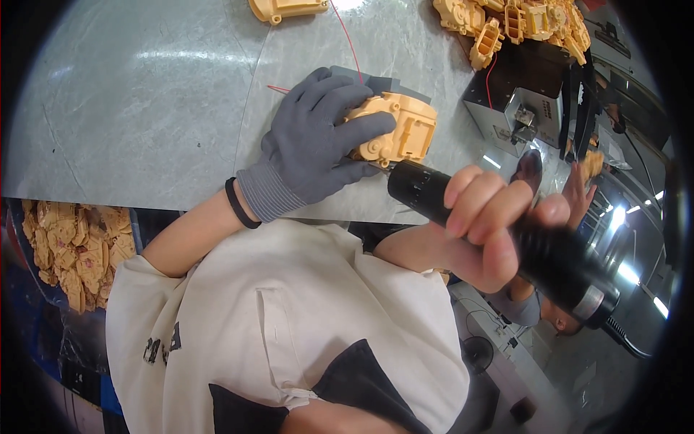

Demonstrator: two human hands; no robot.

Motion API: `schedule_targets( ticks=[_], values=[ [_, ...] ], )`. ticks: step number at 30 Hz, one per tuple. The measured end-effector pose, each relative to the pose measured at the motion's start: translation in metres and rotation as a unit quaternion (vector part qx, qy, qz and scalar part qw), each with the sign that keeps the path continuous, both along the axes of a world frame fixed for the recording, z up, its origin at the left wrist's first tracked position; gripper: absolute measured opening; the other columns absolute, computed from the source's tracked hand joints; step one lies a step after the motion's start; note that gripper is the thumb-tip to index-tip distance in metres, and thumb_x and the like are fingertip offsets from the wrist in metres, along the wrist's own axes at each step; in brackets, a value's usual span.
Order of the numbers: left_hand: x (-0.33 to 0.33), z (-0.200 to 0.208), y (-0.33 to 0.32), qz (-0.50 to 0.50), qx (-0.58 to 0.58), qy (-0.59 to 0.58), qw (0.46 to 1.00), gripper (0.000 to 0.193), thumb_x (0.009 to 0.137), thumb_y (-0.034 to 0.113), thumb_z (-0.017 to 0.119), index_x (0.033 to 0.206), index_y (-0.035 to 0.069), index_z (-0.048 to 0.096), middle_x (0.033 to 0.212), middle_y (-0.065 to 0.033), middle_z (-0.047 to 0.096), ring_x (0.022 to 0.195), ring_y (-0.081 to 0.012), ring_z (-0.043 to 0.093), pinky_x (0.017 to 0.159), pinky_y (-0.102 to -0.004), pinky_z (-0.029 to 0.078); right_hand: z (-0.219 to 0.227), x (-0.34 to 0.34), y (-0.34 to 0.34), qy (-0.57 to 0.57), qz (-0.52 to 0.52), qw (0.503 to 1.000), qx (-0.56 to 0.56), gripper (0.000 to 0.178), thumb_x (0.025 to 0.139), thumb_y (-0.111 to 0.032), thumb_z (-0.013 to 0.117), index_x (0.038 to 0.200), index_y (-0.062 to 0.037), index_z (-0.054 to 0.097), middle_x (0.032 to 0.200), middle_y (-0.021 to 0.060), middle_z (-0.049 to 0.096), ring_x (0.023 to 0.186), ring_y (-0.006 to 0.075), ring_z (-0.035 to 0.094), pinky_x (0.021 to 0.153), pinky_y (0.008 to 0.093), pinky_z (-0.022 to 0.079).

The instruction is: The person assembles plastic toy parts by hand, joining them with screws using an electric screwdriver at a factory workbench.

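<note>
My left hand [311,137], in a grey knit glove, grips a yellow-orange plastic housing [416,134] near the table's near edge. Its fingers wrap over the housing's left side, with the thumb beneath. Behind the housing, a dark grey block [412,88] shows in part; whether they touch I cannot tell. In my bare right hand [488,217] is a black corded electric screwdriver [423,189], its fingers closed around the body. The screwdriver is tilted, its nose at the housing's lower edge. Its tip is mostly hidden, so contact with a screw cannot be made out.
More yellow-orange housings are heaped [535,22] at the far right, by a metal box [517,108] with a connector. One loose housing [285,7] lies at the far edge of the grey table [144,108]. A bin of parts [76,249] sits lower left. Another person's hand [578,195] shows at right.
</note>
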State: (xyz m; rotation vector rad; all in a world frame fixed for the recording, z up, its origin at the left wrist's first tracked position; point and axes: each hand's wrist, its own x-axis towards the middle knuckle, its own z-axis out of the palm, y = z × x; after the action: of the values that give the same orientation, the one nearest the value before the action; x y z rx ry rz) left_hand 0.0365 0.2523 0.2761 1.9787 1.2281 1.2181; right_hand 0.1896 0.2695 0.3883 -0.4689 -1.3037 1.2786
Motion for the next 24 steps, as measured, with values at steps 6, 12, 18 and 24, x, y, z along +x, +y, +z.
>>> schedule_targets(
  ticks=[6, 12, 18, 24],
  values=[
    [0.001, -0.001, 0.001, 0.010, 0.017, 0.006, 1.000, 0.057, 0.054, 0.018, 0.071, 0.109, 0.015, 0.056, 0.112, -0.0111, 0.050, 0.105, -0.0310, 0.048, 0.094, -0.0451, 0.037, -0.005, -0.005, 0.003, -0.024, 0.004, 1.000, 0.001, 0.047, 0.072, 0.005, 0.056, 0.111, -0.0081, 0.033, 0.062, 0.0090, 0.050, 0.048, 0.0211, 0.050, 0.054, 0.0364, 0.042],
    [0.001, 0.001, -0.001, 0.014, 0.011, 0.016, 1.000, 0.057, 0.054, 0.017, 0.071, 0.109, 0.015, 0.056, 0.113, -0.0115, 0.049, 0.106, -0.0307, 0.048, 0.095, -0.0450, 0.037, -0.004, -0.009, -0.001, -0.020, -0.048, 0.999, -0.011, 0.045, 0.072, 0.002, 0.057, 0.108, -0.0080, 0.033, 0.060, 0.0086, 0.049, 0.047, 0.0207, 0.049, 0.052, 0.0355, 0.042],
    [0.002, 0.001, -0.002, 0.014, 0.007, 0.001, 1.000, 0.057, 0.054, 0.016, 0.073, 0.108, 0.015, 0.056, 0.113, -0.0114, 0.050, 0.105, -0.0310, 0.048, 0.092, -0.0438, 0.038, -0.004, -0.007, -0.001, -0.001, -0.040, 0.999, -0.011, 0.047, 0.071, 0.002, 0.056, 0.111, -0.0082, 0.033, 0.061, 0.0081, 0.048, 0.047, 0.0208, 0.049, 0.053, 0.0362, 0.042],
    [0.004, -0.002, -0.003, 0.009, 0.000, -0.005, 1.000, 0.058, 0.054, 0.016, 0.075, 0.108, 0.014, 0.055, 0.115, -0.0113, 0.049, 0.106, -0.0321, 0.047, 0.091, -0.0430, 0.039, -0.003, 0.001, 0.001, 0.011, -0.024, 1.000, -0.001, 0.048, 0.073, 0.001, 0.054, 0.115, -0.0078, 0.032, 0.063, 0.0086, 0.048, 0.050, 0.0211, 0.050, 0.056, 0.0369, 0.043]
  ],
)
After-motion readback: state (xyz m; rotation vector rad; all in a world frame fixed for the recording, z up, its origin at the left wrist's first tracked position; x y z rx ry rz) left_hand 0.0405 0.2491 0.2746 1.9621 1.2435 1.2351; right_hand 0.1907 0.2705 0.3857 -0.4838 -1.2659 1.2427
